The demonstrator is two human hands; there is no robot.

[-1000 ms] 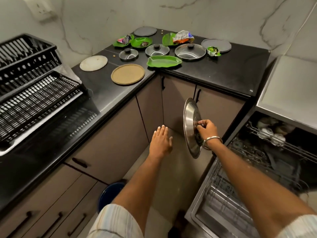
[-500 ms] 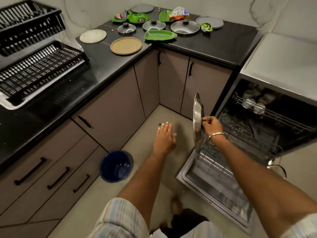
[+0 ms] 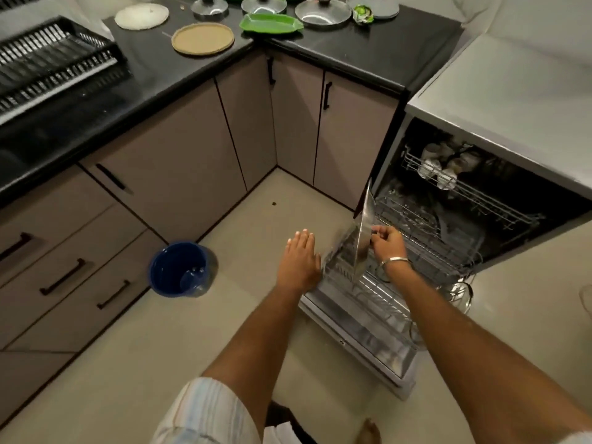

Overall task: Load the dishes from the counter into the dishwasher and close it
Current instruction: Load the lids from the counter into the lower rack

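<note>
The right hand (image 3: 386,243) gripped a steel lid (image 3: 364,233) edge-on over the lower rack (image 3: 378,293); the left hand (image 3: 299,259) hovered flat, fingers relaxed.

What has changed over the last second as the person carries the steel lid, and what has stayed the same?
The right hand has carried the steel lid, held on edge by its knob, from in front of the cabinets down over the lower rack of the open dishwasher. The left hand stayed open and empty, moving along beside it. The dishes on the counter lie as before.
</note>
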